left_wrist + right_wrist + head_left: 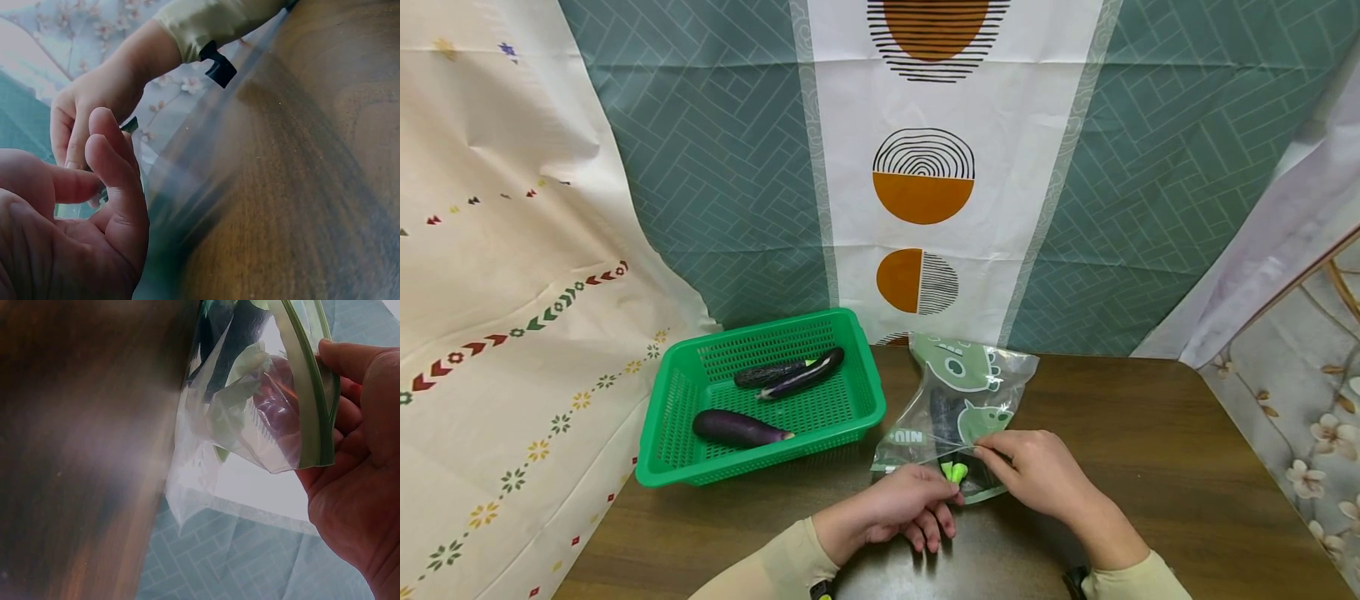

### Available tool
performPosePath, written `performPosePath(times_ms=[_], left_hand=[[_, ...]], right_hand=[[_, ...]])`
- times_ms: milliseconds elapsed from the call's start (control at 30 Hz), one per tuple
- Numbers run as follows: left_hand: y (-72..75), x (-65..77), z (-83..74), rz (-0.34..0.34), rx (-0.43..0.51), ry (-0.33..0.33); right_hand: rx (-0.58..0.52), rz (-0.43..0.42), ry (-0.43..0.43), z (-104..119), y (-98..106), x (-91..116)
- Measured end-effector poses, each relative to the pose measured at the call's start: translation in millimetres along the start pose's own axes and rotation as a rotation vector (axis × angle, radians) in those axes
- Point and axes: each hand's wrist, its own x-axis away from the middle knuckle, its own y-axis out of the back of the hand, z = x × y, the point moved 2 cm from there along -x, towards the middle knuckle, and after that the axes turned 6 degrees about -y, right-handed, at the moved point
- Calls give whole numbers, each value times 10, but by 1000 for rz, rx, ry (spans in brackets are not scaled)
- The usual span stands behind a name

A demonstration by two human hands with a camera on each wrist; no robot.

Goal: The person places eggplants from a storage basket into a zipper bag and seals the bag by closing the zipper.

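Note:
A clear zip bag (970, 362) with green animal prints lies on the table, its green-edged mouth toward me. Inside it are dark long vegetables, and their bright green stem ends (953, 472) show near the mouth. My left hand (910, 504) pinches the mouth's edge between thumb and index finger, beside those stem ends. Its other fingers are loosely bent, as the left wrist view also shows. On the other side, my right hand (1037, 467) pinches the bag's edge, with the green zip strip (322, 425) between thumb and fingers in the right wrist view.
To the left stands a green plastic basket (651, 417). It contains a plump eggplant (737, 428), a slimmer glossy eggplant (805, 375) and a bumpy dark vegetable (763, 375). Patterned cloths hang behind and beside the wooden table (1120, 442).

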Motion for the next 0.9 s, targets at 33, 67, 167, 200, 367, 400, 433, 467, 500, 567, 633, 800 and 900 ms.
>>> performPosePath(times_ms=[33, 67, 167, 200, 367, 400, 433, 467, 500, 567, 633, 800, 900], left_hand=[[2, 1, -6, 3, -5, 2], [5, 3, -13, 4, -12, 3], [12, 13, -33, 18, -29, 8], [13, 18, -41, 26, -36, 8], [22, 53, -109, 94, -43, -25], [27, 62, -135, 109, -46, -39], [31, 71, -164, 123, -48, -51], [39, 80, -189, 134, -52, -64], [49, 93, -218, 142, -54, -76], [72, 124, -281, 149, -58, -99], [98, 161, -341, 147, -60, -119], [178, 268, -512, 136, -71, -171], [231, 328, -628, 115, -71, -204]], right_hand=[[0, 1, 0, -1, 0, -1], [0, 2, 1, -2, 0, -3], [-1, 2, 4, 0, 3, -5], [-3, 2, 5, 2, 4, -5], [-8, -4, 11, -1, 9, -2], [-10, -6, 11, -2, 8, -2], [-10, -6, 10, -4, 9, -2], [-10, -6, 8, -6, 8, -2], [-10, -6, 7, -7, 7, -1], [-13, -8, 5, -9, 5, 0], [-13, -9, 7, -11, 3, 1], [-20, -24, 25, -12, 5, 1], [-25, -26, 29, -11, 7, 2]])
